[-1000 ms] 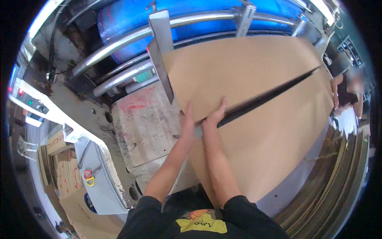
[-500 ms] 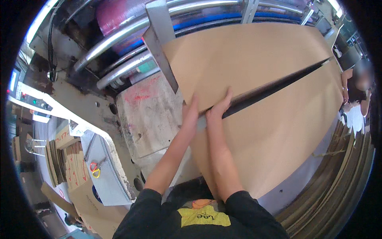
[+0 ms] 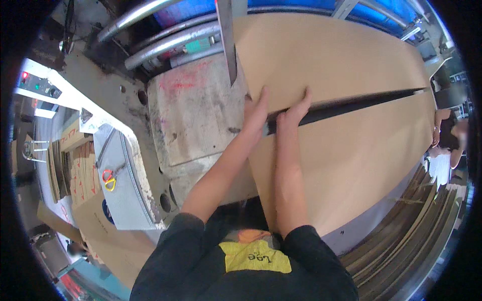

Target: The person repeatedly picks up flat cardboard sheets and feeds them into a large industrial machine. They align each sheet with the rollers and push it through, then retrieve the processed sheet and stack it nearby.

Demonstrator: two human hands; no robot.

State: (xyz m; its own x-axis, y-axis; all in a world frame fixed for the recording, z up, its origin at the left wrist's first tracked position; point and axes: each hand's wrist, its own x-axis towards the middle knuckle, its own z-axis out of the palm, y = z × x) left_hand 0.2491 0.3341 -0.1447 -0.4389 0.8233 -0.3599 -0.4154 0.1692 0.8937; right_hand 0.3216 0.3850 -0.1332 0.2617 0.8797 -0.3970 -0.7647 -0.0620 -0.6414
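Note:
A large brown cardboard sheet (image 3: pixel 331 57) stretches from my hands toward the far right, its far side by the machine's rollers. My left hand (image 3: pixel 257 114) holds its left end, thumb on top and fingers hidden round the edge. My right hand (image 3: pixel 292 111) grips the edge along a long dark gap, its thumb on the upper face and its other fingers hidden in the gap. Nearer to me, across that gap, lies another brown cardboard panel (image 3: pixel 346 155), with my right forearm over its left part. I cannot tell whether the two are joined.
A metal bracket (image 3: pixel 227 45) stands just beyond my left hand, before steel rollers (image 3: pixel 181 42). Left are a stained metal plate (image 3: pixel 196 115), a white frame (image 3: pixel 118 143) and scissors (image 3: pixel 109 180). Stacked cardboard (image 3: pixel 401 236) lies lower right; another person (image 3: pixel 444 130) is at far right.
The view has shifted, so machine, cardboard and hands sit higher in the picture. Both hands keep their hold on the far sheet, and the gap looks much the same.

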